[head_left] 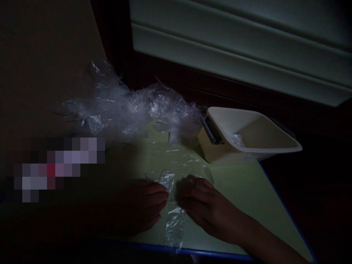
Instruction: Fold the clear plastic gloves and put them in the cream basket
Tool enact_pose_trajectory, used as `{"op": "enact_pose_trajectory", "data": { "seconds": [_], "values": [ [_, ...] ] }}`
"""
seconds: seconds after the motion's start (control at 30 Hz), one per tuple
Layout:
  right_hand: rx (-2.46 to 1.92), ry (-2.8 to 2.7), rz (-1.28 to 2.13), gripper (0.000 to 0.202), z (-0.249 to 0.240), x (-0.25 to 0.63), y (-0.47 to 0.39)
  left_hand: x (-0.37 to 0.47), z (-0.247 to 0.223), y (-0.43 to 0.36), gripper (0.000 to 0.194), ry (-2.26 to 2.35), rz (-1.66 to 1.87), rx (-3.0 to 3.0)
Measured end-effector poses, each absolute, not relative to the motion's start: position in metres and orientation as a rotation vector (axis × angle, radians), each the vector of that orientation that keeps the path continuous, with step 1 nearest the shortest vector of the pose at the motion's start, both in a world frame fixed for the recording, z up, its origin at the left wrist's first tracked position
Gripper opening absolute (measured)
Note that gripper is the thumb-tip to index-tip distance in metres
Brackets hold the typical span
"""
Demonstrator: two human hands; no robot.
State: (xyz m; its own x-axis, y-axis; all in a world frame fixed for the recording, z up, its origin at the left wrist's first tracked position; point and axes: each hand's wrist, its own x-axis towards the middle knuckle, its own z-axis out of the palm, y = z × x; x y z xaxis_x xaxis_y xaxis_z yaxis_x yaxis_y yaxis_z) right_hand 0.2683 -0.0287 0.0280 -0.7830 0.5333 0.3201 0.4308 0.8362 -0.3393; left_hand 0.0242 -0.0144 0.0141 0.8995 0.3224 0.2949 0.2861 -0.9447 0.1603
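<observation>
Lying across the scene, largest first:
Table: one pale green table [242, 187] with a blue edge is running along the near side and the right side; the far left part is sinking into darkness, and a blurred-out patch is covering part of it.
Open room: bare tabletop is stretching to the right of the hands as far as the blue edge, and between the hands and the tub; beyond the right edge everything is lying dark.
Plastic heap: one crumpled heap of clear plastic film [129, 106] is spreading over the far left of the table, its right end sitting just beside the tub.
Tub: one cream tub [264, 145] with a dark handle is standing at the far right table edge, its right rim jutting out past that edge; one small scrap of clear film is lying inside.
Hands: two, both resting low on the table near the front edge.
Left hand: the left hand [143, 205] is lying knuckles up, fingers together and curled, tips touching the strip.
Right hand: the right hand [203, 205] is lying likewise, fingers together and bent, tips just beside the strip; whether either is pinching it, I cannot tell.
Strip: one narrow strip of clear plastic [173, 216] is running between the two hands, its near end hanging over the front edge.
</observation>
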Motion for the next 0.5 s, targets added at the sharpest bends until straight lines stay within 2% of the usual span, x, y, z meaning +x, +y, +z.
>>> {"op": "enact_pose_trajectory", "data": {
  "seconds": [0.17, 0.5],
  "values": [
    [-0.713, -2.661, 0.364, 0.021, 0.0332, 0.2715, -0.0321, 0.0227, 0.0129, -0.0140, 0.015, 0.465, 0.492, 2.954],
    [-0.628, -2.651, -0.014, 0.019, 0.0276, 0.2618, -0.0337, 0.0246, 0.0120, -0.0157, 0.010, 0.522, 0.489, 3.001]
  ]
}}
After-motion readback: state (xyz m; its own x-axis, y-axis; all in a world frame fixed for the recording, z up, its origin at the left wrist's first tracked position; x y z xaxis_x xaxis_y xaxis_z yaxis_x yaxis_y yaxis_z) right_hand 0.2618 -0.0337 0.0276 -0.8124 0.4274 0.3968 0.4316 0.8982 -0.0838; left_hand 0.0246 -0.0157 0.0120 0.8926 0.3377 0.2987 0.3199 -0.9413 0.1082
